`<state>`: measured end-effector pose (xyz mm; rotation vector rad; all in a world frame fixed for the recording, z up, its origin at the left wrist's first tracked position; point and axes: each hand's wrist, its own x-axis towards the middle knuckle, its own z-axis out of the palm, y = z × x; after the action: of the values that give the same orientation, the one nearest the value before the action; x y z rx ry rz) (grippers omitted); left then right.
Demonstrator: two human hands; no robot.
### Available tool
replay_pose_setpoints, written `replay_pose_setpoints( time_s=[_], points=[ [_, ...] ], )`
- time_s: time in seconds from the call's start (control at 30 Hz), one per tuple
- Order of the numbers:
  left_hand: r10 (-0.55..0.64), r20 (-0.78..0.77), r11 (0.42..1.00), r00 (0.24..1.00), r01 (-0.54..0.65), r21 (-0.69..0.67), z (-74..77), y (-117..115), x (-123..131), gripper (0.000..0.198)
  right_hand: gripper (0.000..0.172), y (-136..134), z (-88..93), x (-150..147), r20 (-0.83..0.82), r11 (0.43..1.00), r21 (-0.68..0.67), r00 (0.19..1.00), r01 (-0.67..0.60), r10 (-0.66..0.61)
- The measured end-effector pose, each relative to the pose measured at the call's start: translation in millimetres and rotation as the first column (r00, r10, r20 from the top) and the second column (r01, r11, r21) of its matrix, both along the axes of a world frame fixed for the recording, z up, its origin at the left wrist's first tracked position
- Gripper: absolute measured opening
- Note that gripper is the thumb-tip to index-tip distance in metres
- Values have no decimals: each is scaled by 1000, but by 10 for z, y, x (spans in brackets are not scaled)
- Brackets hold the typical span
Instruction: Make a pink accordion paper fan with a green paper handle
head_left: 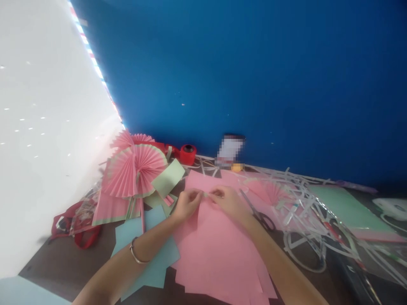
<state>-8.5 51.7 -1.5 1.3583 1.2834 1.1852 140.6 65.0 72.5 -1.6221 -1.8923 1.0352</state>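
Note:
My left hand [187,203] and my right hand [227,201] meet over a large pink paper sheet [216,250] on the dark table. Both pinch a small pale strip [206,194] held between their fingertips, just above the pink sheet's far part. A thin bracelet [136,253] circles my left wrist. Scissors [259,212] lie right beside my right hand. Light blue sheets [149,258] lie under my left forearm.
Pink pleated paper fans [135,167] are piled at the back left, with a red tape roll [188,153] behind them. White paper strips [305,207] tangle on the right over a green sheet [346,205]. A blue wall [254,84] stands behind. A red bag [76,226] lies left.

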Motion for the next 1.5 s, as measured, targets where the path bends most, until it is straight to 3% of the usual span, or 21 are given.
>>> replay_pose_setpoints(
  time_s=[0.23, 0.4, 0.7, 0.93, 1.07, 1.33, 1.5],
  points=[
    [-11, 50, 1000, 999, 12, -12, 26, 1, 5, 22, 15, 6, -37, -9, -7, 1000, 27, 1000, -10, 10],
    [-99, 96, 992, 991, 105, -66, 10, 6, 1, 23, 13, 11, -83, -2, -11, 1000, 3, 1000, -18, 18],
    [-83, 12, 996, 996, 83, -16, 8, 2, 0, 29, 11, -51, 103, 104, 47, 996, -54, 997, 67, -64],
    [-64, 4, 998, 998, 64, 4, 16, 10, -24, 27, 10, 48, -124, 329, 86, 999, 48, 996, 25, -29],
    [-78, -5, 997, 997, 78, 11, 21, 2, -16, 27, 8, 94, -224, 392, 49, 999, 22, 998, 47, -48],
    [-83, -43, 995, 996, 85, 53, 43, -12, -10, 26, 20, 153, -265, 405, 54, 999, -7, 997, 49, -49],
    [-91, -29, 995, 995, 93, 49, 21, -10, -11, 25, 19, 162, -276, 413, 32, 1000, -18, 999, 24, -23]
  ],
)
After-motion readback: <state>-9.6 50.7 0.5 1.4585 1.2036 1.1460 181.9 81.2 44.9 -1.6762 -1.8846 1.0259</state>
